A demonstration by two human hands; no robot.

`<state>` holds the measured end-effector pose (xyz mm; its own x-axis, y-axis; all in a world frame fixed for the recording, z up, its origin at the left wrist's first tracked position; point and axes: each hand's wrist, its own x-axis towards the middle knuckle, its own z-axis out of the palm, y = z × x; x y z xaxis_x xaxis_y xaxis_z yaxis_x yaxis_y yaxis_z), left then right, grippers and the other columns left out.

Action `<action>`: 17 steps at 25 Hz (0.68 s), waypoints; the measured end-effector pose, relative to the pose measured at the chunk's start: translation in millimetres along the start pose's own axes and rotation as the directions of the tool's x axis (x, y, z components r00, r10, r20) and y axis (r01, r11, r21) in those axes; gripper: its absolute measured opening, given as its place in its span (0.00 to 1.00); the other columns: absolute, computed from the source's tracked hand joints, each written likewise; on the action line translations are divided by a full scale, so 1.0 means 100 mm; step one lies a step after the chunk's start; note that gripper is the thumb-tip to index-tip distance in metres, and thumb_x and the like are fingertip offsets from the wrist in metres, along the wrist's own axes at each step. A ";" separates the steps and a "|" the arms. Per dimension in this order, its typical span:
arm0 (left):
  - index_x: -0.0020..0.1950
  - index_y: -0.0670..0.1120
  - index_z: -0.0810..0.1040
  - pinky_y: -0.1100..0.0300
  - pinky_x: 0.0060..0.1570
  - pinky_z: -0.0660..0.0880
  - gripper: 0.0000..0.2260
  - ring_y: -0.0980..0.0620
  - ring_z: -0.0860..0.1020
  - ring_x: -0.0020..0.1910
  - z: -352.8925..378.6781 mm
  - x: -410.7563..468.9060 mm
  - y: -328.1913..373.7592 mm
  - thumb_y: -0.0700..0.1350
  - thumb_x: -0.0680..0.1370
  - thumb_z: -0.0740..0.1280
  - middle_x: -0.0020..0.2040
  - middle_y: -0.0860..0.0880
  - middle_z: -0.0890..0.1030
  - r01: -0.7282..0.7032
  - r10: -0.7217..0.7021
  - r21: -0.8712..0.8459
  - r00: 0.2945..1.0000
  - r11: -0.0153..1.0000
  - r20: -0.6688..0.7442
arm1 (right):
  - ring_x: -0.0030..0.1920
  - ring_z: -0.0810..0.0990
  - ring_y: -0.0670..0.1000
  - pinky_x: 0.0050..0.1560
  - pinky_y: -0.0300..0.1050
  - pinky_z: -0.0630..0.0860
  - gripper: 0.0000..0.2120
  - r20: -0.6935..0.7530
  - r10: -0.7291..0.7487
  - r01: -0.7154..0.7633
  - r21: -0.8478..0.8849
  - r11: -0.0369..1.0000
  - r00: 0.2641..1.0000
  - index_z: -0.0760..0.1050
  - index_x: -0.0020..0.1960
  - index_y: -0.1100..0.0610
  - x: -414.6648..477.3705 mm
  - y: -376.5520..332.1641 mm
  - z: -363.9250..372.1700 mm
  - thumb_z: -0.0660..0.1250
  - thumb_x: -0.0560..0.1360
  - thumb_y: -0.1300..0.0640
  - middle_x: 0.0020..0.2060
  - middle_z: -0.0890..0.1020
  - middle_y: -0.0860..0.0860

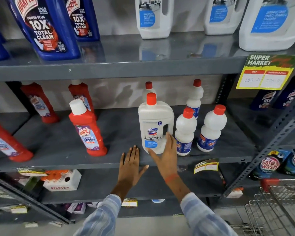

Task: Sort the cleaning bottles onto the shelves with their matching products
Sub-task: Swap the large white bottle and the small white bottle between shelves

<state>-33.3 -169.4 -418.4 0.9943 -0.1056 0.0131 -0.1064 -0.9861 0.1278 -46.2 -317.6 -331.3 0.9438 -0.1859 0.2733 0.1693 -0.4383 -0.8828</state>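
White handled Domex bottle point(154, 128) upright, touching right grip point(165, 155) fingertips; both grips wide, left grip point(130, 165) flat on shelf point(58, 143).

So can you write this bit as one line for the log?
left hand: open, on shelf edge | right hand: open, touching white Domex bottle | bottle: upright, middle shelf

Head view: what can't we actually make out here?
- Price tag: handwritten figures too blurred to read.
- Domex bottle: small label text too fine; right hand covers its lower right corner.
- Bottle behind it: only cap and neck show.
- Blue Harpic bottles: tops cut off by the frame edge.
- Left hand: palm hidden, facing the shelf edge.
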 end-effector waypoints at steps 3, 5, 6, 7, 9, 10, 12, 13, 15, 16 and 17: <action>0.69 0.39 0.69 0.42 0.65 0.65 0.36 0.43 0.71 0.67 0.00 0.01 -0.03 0.65 0.74 0.52 0.68 0.41 0.72 0.001 -0.001 -0.002 1.000 1.000 0.024 | 0.66 0.69 0.54 0.66 0.46 0.68 0.43 0.016 0.063 -0.063 0.043 0.997 0.998 0.60 0.69 0.60 0.29 -0.16 0.15 0.77 0.62 0.50 0.67 0.71 0.57; 0.74 0.39 0.61 0.44 0.70 0.55 0.38 0.44 0.62 0.73 -0.06 0.01 -0.04 0.66 0.74 0.49 0.74 0.42 0.63 -0.023 0.024 -0.011 0.998 1.000 0.053 | 0.59 0.76 0.56 0.62 0.51 0.76 0.39 -0.034 0.094 -0.091 0.083 0.992 0.995 0.66 0.62 0.60 0.43 -0.23 0.23 0.79 0.59 0.48 0.59 0.78 0.57; 0.75 0.41 0.55 0.46 0.72 0.49 0.38 0.46 0.56 0.75 -0.11 0.01 -0.03 0.66 0.75 0.49 0.77 0.43 0.57 -0.031 0.031 -0.010 0.998 0.999 0.045 | 0.56 0.78 0.56 0.58 0.53 0.78 0.37 -0.052 0.114 -0.107 0.116 0.987 0.992 0.68 0.59 0.60 0.48 -0.24 0.26 0.79 0.57 0.47 0.56 0.80 0.57; 0.76 0.42 0.52 0.47 0.73 0.45 0.37 0.48 0.51 0.76 -0.15 0.01 -0.03 0.65 0.76 0.48 0.78 0.45 0.52 -0.020 0.020 0.003 1.000 1.000 0.023 | 0.54 0.79 0.55 0.56 0.53 0.79 0.35 -0.050 0.132 -0.123 0.156 0.980 0.990 0.69 0.57 0.60 0.52 -0.25 0.27 0.80 0.57 0.48 0.54 0.81 0.57; 0.76 0.41 0.54 0.44 0.73 0.45 0.35 0.48 0.51 0.76 -0.27 -0.05 -0.02 0.61 0.75 0.46 0.77 0.44 0.53 -0.009 0.010 0.008 0.995 1.000 -0.102 | 0.52 0.81 0.53 0.55 0.51 0.80 0.32 -0.005 0.147 -0.142 0.231 0.963 0.989 0.71 0.55 0.59 0.56 -0.26 0.25 0.80 0.56 0.49 0.52 0.83 0.55; 0.75 0.40 0.58 0.41 0.73 0.48 0.34 0.47 0.54 0.75 -0.34 -0.11 -0.02 0.58 0.73 0.47 0.76 0.43 0.57 -0.011 0.009 -0.009 0.977 1.000 -0.215 | 0.51 0.81 0.52 0.54 0.50 0.81 0.31 0.020 0.147 -0.147 0.254 0.956 0.989 0.72 0.54 0.58 0.54 -0.26 0.22 0.80 0.56 0.50 0.51 0.83 0.54; 0.73 0.40 0.63 0.41 0.72 0.51 0.32 0.47 0.57 0.74 -0.51 -0.21 -0.02 0.53 0.71 0.52 0.75 0.43 0.61 -0.029 0.007 -0.046 0.906 0.999 -0.423 | 0.49 0.81 0.50 0.49 0.38 0.81 0.28 0.037 0.109 -0.115 0.284 0.952 0.993 0.73 0.51 0.58 0.44 -0.31 0.13 0.81 0.57 0.53 0.48 0.83 0.53; 0.73 0.40 0.62 0.43 0.72 0.49 0.32 0.48 0.56 0.75 -0.61 -0.22 0.00 0.51 0.70 0.54 0.75 0.43 0.60 -0.035 0.001 -0.061 0.869 0.998 -0.495 | 0.48 0.80 0.49 0.45 0.28 0.78 0.27 0.033 0.086 -0.091 0.283 0.955 0.996 0.71 0.50 0.57 0.38 -0.34 0.09 0.81 0.57 0.55 0.47 0.82 0.51; 0.74 0.40 0.59 0.44 0.73 0.47 0.32 0.49 0.53 0.75 -0.90 -0.23 0.05 0.48 0.70 0.54 0.76 0.43 0.58 -0.040 -0.030 -0.104 0.802 0.994 -0.597 | 0.47 0.78 0.48 0.42 0.19 0.71 0.27 0.016 0.017 -0.020 0.263 0.965 1.000 0.69 0.50 0.54 0.24 -0.44 0.00 0.81 0.57 0.55 0.46 0.80 0.49; 0.75 0.40 0.58 0.45 0.73 0.47 0.32 0.49 0.52 0.75 -1.06 -0.24 0.08 0.48 0.71 0.55 0.76 0.43 0.57 -0.039 -0.049 -0.123 0.766 0.992 -0.641 | 0.47 0.77 0.46 0.42 0.17 0.69 0.28 0.007 -0.016 0.013 0.252 0.968 1.000 0.69 0.50 0.54 0.15 -0.51 -0.05 0.81 0.57 0.55 0.46 0.79 0.48; 0.75 0.40 0.57 0.45 0.73 0.46 0.32 0.48 0.52 0.76 -1.23 -0.25 0.10 0.47 0.71 0.55 0.76 0.43 0.56 -0.037 -0.064 -0.131 0.723 0.991 -0.688 | 0.46 0.77 0.44 0.41 0.17 0.68 0.28 -0.003 -0.047 0.047 0.247 0.968 0.999 0.70 0.51 0.55 0.08 -0.60 -0.11 0.81 0.57 0.54 0.45 0.79 0.47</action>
<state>-58.7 -161.2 -295.7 0.7258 0.0755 0.6838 -0.1418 -0.9562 0.2560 -51.7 -302.8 -271.9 0.9339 -0.1674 0.3158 0.2779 -0.2155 -0.9361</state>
